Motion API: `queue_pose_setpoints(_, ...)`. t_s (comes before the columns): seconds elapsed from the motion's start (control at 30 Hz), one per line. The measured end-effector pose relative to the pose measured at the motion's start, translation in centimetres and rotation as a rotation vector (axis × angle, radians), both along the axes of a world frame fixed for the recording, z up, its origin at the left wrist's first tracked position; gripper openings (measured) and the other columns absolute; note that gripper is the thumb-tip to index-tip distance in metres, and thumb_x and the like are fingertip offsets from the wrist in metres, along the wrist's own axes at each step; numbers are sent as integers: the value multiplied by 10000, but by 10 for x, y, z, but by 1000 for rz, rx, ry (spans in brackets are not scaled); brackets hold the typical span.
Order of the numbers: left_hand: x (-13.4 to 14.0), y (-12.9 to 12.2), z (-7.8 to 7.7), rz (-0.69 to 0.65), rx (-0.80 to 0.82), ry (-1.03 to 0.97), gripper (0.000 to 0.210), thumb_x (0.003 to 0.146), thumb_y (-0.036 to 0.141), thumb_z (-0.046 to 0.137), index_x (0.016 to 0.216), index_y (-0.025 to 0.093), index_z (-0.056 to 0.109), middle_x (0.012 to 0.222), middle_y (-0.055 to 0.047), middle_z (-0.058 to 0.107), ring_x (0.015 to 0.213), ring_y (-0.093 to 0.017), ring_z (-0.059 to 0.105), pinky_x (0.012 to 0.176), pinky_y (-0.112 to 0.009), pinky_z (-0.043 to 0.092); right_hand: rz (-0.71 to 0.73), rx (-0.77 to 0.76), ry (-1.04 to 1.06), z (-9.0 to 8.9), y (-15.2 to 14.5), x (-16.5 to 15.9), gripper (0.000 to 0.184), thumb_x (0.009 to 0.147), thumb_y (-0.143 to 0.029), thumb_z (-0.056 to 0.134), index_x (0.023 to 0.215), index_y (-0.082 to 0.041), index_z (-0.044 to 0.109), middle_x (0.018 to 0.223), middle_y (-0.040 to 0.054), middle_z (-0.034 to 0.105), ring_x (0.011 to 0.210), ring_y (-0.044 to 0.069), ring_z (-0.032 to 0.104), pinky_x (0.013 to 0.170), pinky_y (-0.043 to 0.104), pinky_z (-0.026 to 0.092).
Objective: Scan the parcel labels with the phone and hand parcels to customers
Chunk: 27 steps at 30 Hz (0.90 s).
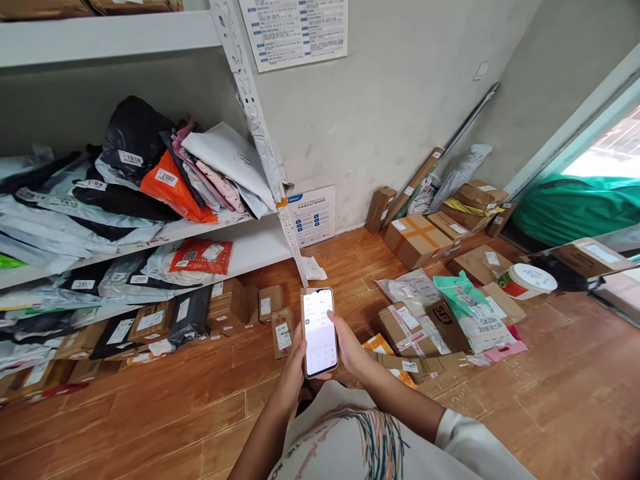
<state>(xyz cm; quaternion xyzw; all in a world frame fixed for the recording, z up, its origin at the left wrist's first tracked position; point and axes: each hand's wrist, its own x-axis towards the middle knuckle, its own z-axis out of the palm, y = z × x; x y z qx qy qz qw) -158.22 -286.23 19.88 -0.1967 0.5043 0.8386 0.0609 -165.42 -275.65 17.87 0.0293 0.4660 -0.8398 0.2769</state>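
Note:
A lit smartphone (pixel 320 340) is held upright in front of my body, its pale screen showing a keypad in the lower half. My left hand (pixel 296 363) wraps around its left edge, with fingertips showing below the bottom edge. On the other side, my right hand (pixel 349 343) grips the phone's right edge, and its thumb reaches over the upper part of the screen. The right fingers behind the phone are mostly hidden. The small text on the screen is too faint to read.
A white shelf rack (pixel 265 140) on the left carries bagged parcels, including an orange bag (pixel 175 187). Boxes line the floor beneath it. To the right lie a taped carton (pixel 417 243), a green-white bag (pixel 473 317) and a white-lidded tub (pixel 530 279). A notice board (pixel 315 217) leans on the wall.

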Motion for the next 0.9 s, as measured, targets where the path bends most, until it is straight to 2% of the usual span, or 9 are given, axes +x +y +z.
queue_pose_setpoints(0.13,5,9,15,-12,73,-7,726,802,486,566,1445,392,243,1479,-23,392,1198,-311,511,687,-362,595,49,-19,127,3,25,7,376,737,-418,654,1031,-183,635,993,54,704,852,227,622,755,316,447)
queue_pose_setpoints(0.23,8,13,19,16,152,9,771,760,385,563,1454,384,227,1410,-26,480,1161,-310,536,717,-382,591,147,16,297,11,42,10,353,779,-281,576,1123,-210,613,1099,41,670,949,229,592,814,336,435)
queue_pose_setpoints(0.37,9,19,22,14,156,-8,854,699,326,577,1460,396,197,1363,-35,524,1118,-333,560,693,-421,591,201,74,437,17,55,6,403,808,-229,490,1200,-229,585,1131,36,647,1015,238,560,855,359,424)
queue_pose_setpoints(0.57,2,29,30,51,45,-59,908,703,328,609,1478,361,138,1364,-92,512,1038,-333,597,614,-393,588,270,52,490,19,64,-2,521,764,-160,466,1274,-240,539,1185,27,616,1043,240,538,888,362,412)
queue_pose_setpoints(0.7,1,27,28,-6,139,7,892,677,298,566,1473,360,168,1354,-77,519,1043,-348,590,599,-397,589,289,62,498,19,69,-5,558,735,-117,485,1276,-243,534,1151,13,627,1013,224,538,879,344,412)
queue_pose_setpoints(0.9,2,23,22,-67,197,70,950,597,120,505,1453,405,208,1371,-23,507,1097,-323,563,662,-400,599,254,27,442,19,69,-9,500,745,-149,473,1225,-237,580,1095,11,651,963,224,557,822,332,424)
